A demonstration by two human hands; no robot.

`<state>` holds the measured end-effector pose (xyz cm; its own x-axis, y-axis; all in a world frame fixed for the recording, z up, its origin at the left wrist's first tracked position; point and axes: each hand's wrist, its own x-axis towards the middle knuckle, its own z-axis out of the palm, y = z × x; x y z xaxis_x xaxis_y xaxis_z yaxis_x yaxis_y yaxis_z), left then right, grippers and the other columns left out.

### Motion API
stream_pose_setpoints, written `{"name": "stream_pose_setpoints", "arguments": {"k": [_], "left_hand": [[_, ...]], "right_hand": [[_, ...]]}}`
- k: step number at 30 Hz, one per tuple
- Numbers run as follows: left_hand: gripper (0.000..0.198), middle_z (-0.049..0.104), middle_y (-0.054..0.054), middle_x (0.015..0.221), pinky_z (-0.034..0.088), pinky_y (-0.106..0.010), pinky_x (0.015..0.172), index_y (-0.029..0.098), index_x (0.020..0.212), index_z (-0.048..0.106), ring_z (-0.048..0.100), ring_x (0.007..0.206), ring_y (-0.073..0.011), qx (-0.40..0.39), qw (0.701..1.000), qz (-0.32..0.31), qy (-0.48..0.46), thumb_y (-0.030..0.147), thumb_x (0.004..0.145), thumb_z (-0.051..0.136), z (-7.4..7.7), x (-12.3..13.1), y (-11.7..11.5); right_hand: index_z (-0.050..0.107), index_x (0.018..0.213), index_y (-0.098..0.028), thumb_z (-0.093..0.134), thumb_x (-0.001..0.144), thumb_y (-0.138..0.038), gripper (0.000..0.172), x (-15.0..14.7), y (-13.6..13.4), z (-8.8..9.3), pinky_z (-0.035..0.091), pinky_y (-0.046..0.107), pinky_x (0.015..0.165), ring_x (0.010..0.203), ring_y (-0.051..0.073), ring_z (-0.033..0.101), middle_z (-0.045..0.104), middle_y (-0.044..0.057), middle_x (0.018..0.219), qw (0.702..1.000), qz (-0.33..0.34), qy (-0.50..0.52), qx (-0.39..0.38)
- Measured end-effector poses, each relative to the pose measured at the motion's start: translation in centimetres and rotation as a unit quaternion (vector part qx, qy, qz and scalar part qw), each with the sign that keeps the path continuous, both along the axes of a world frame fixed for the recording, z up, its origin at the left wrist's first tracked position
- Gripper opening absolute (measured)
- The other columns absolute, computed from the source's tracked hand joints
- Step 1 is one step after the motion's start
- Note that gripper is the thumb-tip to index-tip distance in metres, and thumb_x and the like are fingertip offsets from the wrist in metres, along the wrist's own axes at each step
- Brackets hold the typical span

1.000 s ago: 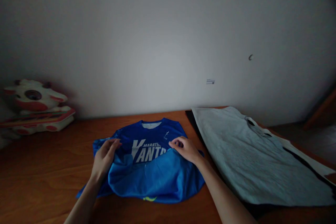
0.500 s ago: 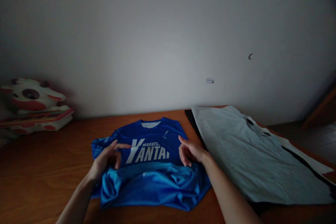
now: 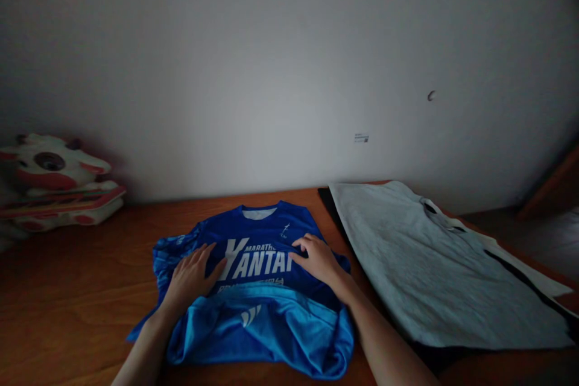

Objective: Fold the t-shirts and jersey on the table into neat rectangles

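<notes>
A blue T-shirt [image 3: 253, 229] with white "YANTAI" lettering lies face up on the wooden table, neck opening toward the wall. Its lighter blue lower part is folded up over the front in a loose, wrinkled roll. My left hand [image 3: 192, 274] rests palm down on the shirt's left side, fingers extended and apart. On the right side of the lettering, my right hand [image 3: 316, 259] lies over the fabric with fingers spread and slightly bent. Neither hand grips the cloth.
To the right lies a flat stack of garments with a grey one [image 3: 407, 265] on top and black and white edges beneath. A cow-shaped toy keyboard [image 3: 58, 184] stands at the far left of the table [image 3: 67, 283]. The wall [image 3: 271, 72] rises right behind.
Both hands have lowered and flattened onto the shirt, their fingers opening out. The folded lower part has settled toward me, showing a white mark and more print.
</notes>
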<state>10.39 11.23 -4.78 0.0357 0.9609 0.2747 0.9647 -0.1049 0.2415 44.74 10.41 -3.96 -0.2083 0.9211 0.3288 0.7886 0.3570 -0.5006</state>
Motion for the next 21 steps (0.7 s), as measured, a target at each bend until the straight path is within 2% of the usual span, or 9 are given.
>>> {"name": "stream_pose_setpoints", "arguments": {"k": [2,5,8,10,12,13,15,18,21], "left_hand": [[0.076,0.053,-0.021,0.148,0.031,-0.056,0.117,0.009,0.143,0.052,0.047,0.139,-0.037,-0.025,0.998,0.021,0.052,0.06,0.088,0.036,-0.6,-0.1,0.0],[0.077,0.047,-0.019,0.154,0.028,-0.055,0.119,0.012,0.147,0.048,0.042,0.143,-0.0351,-0.051,0.995,0.042,0.08,0.062,0.089,0.035,-0.8,-0.4,-0.1],[0.079,0.045,-0.019,0.155,0.026,-0.054,0.12,0.013,0.148,0.047,0.04,0.145,-0.0346,-0.065,0.993,0.057,0.083,0.064,0.089,0.034,-0.5,-0.4,-0.1],[0.078,0.046,-0.019,0.155,0.026,-0.055,0.119,0.014,0.147,0.048,0.041,0.144,-0.0349,-0.061,0.993,0.064,0.077,0.064,0.09,0.033,-0.2,-0.2,-0.2],[0.076,0.048,-0.019,0.153,0.029,-0.054,0.118,0.014,0.145,0.051,0.044,0.142,-0.036,-0.053,0.994,0.074,0.068,0.064,0.09,0.031,0.1,-0.1,-0.3],[0.075,0.049,-0.019,0.152,0.03,-0.054,0.117,0.014,0.143,0.053,0.045,0.141,-0.0366,-0.048,0.994,0.08,0.063,0.063,0.091,0.03,0.3,0.0,-0.3],[0.073,0.051,-0.019,0.15,0.032,-0.055,0.115,0.013,0.14,0.056,0.048,0.138,-0.0377,-0.037,0.994,0.09,0.054,0.061,0.091,0.03,0.4,0.0,-0.4],[0.069,0.055,-0.02,0.146,0.035,-0.055,0.112,0.013,0.136,0.058,0.051,0.134,-0.0376,-0.02,0.995,0.08,0.049,0.058,0.092,0.031,0.5,-0.1,-0.6],[0.066,0.056,-0.02,0.144,0.038,-0.054,0.11,0.013,0.135,0.058,0.053,0.131,-0.0376,-0.008,0.996,0.08,0.048,0.056,0.092,0.031,0.6,-0.2,-0.8]], "right_hand": [[0.075,0.09,-0.022,0.068,0.086,-0.03,0.011,0.0,0.5,-0.2,0.048,0.028,0.075,0.079,0.018,0.064,0.068,0.004,0.086,0.999,0.004,0.035,-0.007],[0.075,0.084,-0.021,0.067,0.084,-0.039,0.02,0.9,2.0,-0.4,0.049,0.028,0.069,0.072,0.018,0.064,0.071,0.002,0.078,0.98,-0.031,0.196,-0.018],[0.073,0.1,-0.017,0.058,0.086,-0.05,0.039,3.1,3.3,-0.1,0.051,0.034,0.074,0.081,0.023,0.066,0.073,0.008,0.087,0.923,-0.185,0.335,0.03],[0.065,0.118,-0.012,0.05,0.09,-0.045,0.046,4.5,3.3,0.5,0.048,0.041,0.088,0.101,0.029,0.063,0.07,0.017,0.108,0.892,-0.28,0.343,0.093],[0.058,0.126,-0.009,0.047,0.091,-0.037,0.046,5.0,2.7,1.3,0.041,0.045,0.101,0.119,0.031,0.053,0.062,0.022,0.123,0.878,-0.333,0.295,0.174],[0.058,0.125,-0.01,0.047,0.091,-0.033,0.043,4.8,2.2,1.7,0.038,0.045,0.104,0.124,0.031,0.05,0.059,0.022,0.126,0.881,-0.337,0.257,0.211],[0.063,0.117,-0.015,0.045,0.092,-0.027,0.033,3.6,1.2,2.3,0.039,0.042,0.104,0.122,0.029,0.052,0.061,0.018,0.123,0.917,-0.276,0.169,0.234],[0.067,0.103,-0.021,0.046,0.093,-0.02,0.023,1.2,0.1,2.5,0.042,0.036,0.095,0.107,0.025,0.061,0.068,0.01,0.109,0.979,-0.122,0.047,0.154],[0.068,0.106,-0.022,0.051,0.092,-0.02,0.022,0.0,-0.3,2.0,0.042,0.034,0.091,0.103,0.023,0.063,0.07,0.008,0.107,0.991,-0.094,-0.052,0.075]]}}
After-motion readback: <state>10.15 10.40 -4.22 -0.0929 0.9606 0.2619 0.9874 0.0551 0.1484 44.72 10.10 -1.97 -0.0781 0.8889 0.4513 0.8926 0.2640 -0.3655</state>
